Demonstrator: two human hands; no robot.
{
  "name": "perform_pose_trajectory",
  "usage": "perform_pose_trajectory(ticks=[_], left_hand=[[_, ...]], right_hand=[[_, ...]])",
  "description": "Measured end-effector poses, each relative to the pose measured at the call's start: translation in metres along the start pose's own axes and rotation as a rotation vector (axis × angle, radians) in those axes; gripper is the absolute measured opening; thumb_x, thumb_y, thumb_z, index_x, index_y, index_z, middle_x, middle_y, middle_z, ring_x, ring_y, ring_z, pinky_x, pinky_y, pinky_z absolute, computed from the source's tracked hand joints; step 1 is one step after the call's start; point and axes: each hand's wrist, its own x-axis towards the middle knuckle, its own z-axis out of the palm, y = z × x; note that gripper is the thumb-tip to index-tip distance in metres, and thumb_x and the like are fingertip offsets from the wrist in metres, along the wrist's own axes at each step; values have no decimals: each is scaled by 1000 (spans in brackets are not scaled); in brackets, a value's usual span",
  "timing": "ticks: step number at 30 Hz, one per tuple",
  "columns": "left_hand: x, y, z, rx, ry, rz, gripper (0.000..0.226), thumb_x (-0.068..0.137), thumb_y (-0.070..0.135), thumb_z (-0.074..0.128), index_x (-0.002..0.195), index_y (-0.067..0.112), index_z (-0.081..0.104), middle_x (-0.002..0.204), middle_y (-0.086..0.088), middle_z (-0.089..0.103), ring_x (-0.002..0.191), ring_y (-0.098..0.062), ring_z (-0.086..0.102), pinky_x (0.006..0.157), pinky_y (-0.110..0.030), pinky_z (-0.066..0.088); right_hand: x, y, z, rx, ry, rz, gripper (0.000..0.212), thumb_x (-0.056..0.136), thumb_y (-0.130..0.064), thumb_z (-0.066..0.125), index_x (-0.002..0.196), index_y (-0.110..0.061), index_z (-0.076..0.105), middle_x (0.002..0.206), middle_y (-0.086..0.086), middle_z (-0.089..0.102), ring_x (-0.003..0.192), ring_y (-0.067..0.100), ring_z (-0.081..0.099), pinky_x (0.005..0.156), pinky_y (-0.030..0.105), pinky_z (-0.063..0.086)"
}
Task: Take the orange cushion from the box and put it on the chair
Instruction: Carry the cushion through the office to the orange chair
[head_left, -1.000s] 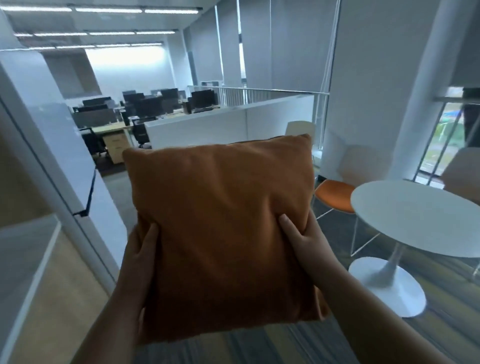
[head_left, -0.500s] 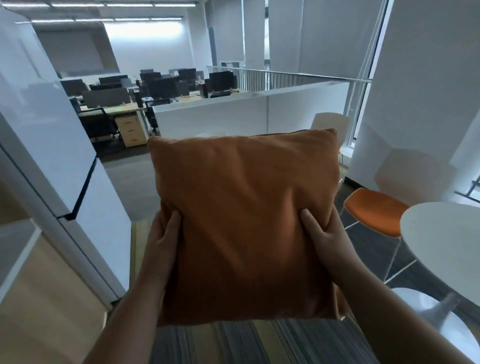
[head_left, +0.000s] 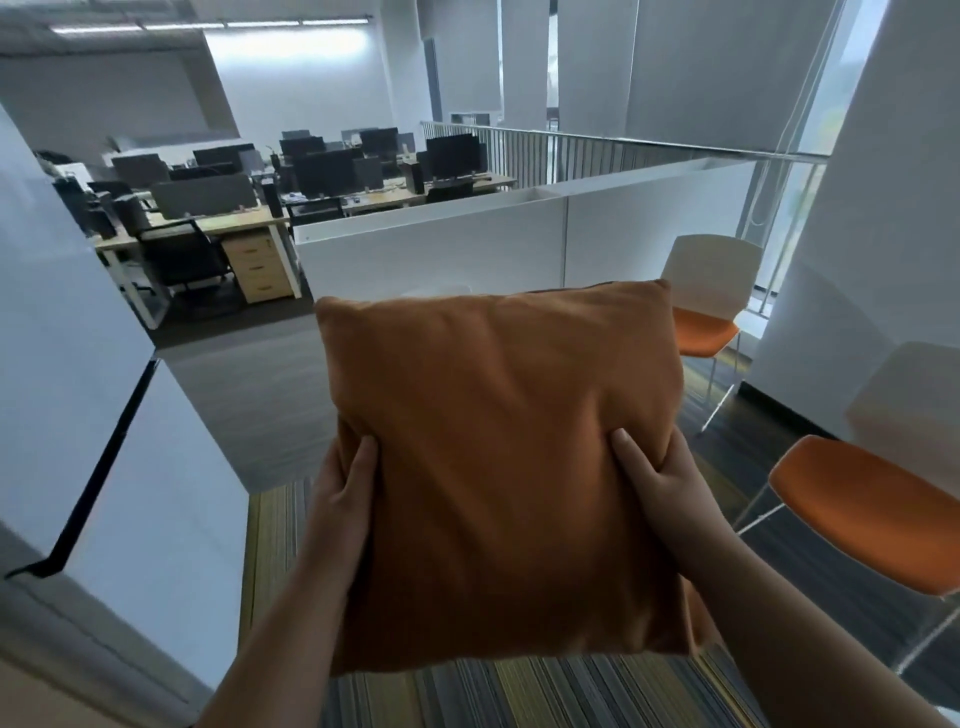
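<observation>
Carrying the orange cushion (head_left: 498, 467) upright at chest height, the person is gripping it at both lower side edges. To the left of the fingers, a white partition (head_left: 93, 415) is bordering the striped carpet (head_left: 280, 545). The left hand (head_left: 340, 512) is clamping the cushion's left edge, thumb lying on the front face, remaining fingers hidden behind the fabric. The right hand (head_left: 670, 493) is closing on the right edge likewise, thumb pressing a dent into the cover. To the right of the fingers, the near chair (head_left: 867, 519) with its orange seat is now standing close by, whereas a second ago a round white tabletop was filling that side; a farther chair (head_left: 706, 306) is showing beyond. The view has been swinging, which suggests transport is nearing its end and only lowering onto a seat remains.
</observation>
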Motion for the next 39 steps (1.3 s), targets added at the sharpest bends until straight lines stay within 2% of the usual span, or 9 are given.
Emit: perform_pose_trajectory(ticks=[3, 7, 16, 21, 24, 31, 33, 36, 39], left_hand=[[74, -18, 38, 37, 24, -32, 61, 92, 54, 41, 147, 27, 37, 148, -5, 48, 132, -27, 47, 94, -32, 32], [173, -35, 101, 55, 77, -27, 56, 95, 47, 42, 147, 27, 39, 130, 8, 50, 115, -11, 45, 86, -24, 33], [389, -62, 172, -19, 87, -188, 71, 82, 65, 49, 143, 30, 43, 133, 6, 55, 119, -16, 55, 95, -33, 41], [521, -98, 185, 137, 69, -187, 108, 58, 86, 48, 148, 28, 37, 137, 5, 51, 123, -17, 49, 101, -35, 38], [612, -129, 201, 81, 53, -240, 99, 66, 71, 66, 150, 31, 32, 132, 8, 52, 117, -14, 51, 95, -30, 38], [826, -220, 238, -125, -29, -473, 124, 34, 58, 91, 144, 34, 38, 126, 9, 63, 119, -21, 60, 97, -39, 49], [869, -250, 255, -87, -4, -470, 114, 38, 71, 82, 139, 38, 39, 124, 15, 62, 120, -15, 59, 98, -35, 48], [927, -298, 284, 48, 45, -366, 103, 53, 82, 63, 142, 39, 35, 118, 31, 53, 101, 20, 55, 92, -9, 43], [979, -370, 306, 116, 167, -325, 103, 56, 84, 54, 144, 36, 32, 110, 37, 47, 91, 28, 46, 85, -3, 38]], right_hand=[[85, 14, 14, 5, -19, 6, 65, 82, -50, 60, 140, -28, 38, 121, -6, 55, 110, 18, 55, 97, 36, 42], [213, 33, 33, 22, -55, -9, 64, 82, -48, 61, 139, -30, 39, 122, -7, 56, 109, 14, 54, 96, 33, 40], [476, 24, 98, -56, -226, 32, 60, 82, -46, 62, 137, -29, 42, 119, -7, 57, 107, 13, 53, 92, 28, 37], [608, 41, 164, -100, -282, 74, 58, 83, -45, 63, 136, -27, 44, 116, -6, 57, 105, 13, 53, 90, 27, 36], [693, 67, 210, -130, -281, 104, 52, 82, -43, 64, 130, -26, 50, 114, -5, 61, 104, 15, 56, 90, 28, 38], [897, 124, 316, -186, -299, 211, 42, 81, -38, 68, 120, -28, 55, 95, -16, 61, 97, 13, 58, 85, 27, 39], [943, 149, 341, -181, -306, 253, 45, 82, -36, 68, 124, -28, 53, 97, -16, 60, 101, 14, 56, 87, 27, 38], [1006, 202, 377, -175, -288, 261, 53, 83, -38, 66, 131, -29, 48, 109, -13, 59, 106, 12, 53, 91, 28, 37], [1060, 270, 414, -165, -300, 259, 50, 83, -37, 65, 130, -32, 47, 108, -18, 59, 98, 2, 55, 88, 23, 37]])
